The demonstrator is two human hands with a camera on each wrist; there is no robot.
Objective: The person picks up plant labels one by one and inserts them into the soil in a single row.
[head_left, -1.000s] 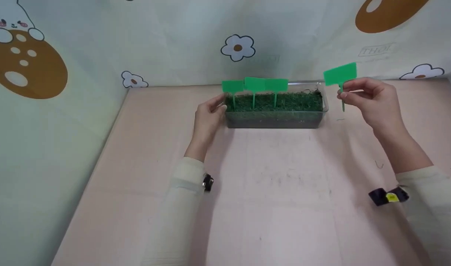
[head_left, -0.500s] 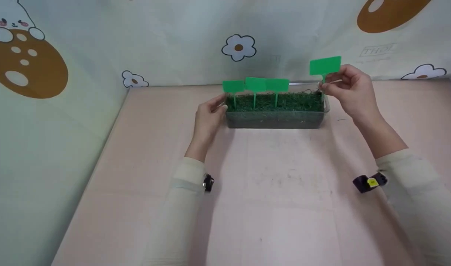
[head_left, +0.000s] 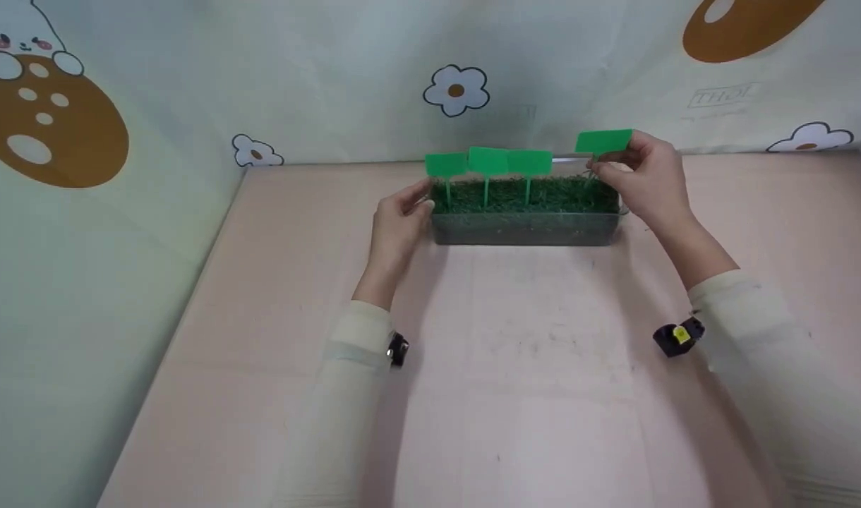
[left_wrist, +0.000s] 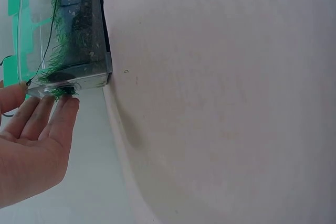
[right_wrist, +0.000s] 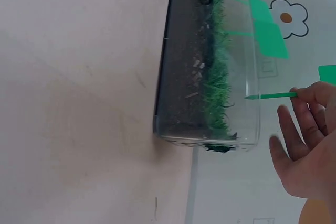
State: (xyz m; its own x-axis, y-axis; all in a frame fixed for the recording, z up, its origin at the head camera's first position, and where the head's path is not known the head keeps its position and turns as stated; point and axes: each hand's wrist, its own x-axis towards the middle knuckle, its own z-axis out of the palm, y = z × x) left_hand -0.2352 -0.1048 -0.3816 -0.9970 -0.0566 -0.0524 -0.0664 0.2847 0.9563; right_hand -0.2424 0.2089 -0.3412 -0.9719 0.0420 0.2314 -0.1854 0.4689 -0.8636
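A clear plastic planter box (head_left: 526, 229) of dark soil and green grass (head_left: 564, 194) stands at the back of the table. Several green plant labels are in view, three of them (head_left: 488, 161) upright in the grass's left half. My left hand (head_left: 396, 229) holds the box's left end, thumb at the rim and fingers against the end wall (left_wrist: 89, 81). Over the right end, my right hand (head_left: 649, 176) pinches another green plant label (head_left: 603, 141) by its stem. In the right wrist view that stem's pointed tip (right_wrist: 252, 97) hangs just above the grass, apart from it.
A pale patterned wall sheet (head_left: 332, 85) rises close behind the box. The pinkish table (head_left: 529, 423) spreads in front, with small dark specks on it. A black wrist device (head_left: 677, 337) sits at my right sleeve, another (head_left: 398, 349) at my left.
My right hand has carried its plant label leftward from beside the box to above its right end, lastly lowering it. The left hand and the box have stayed put.
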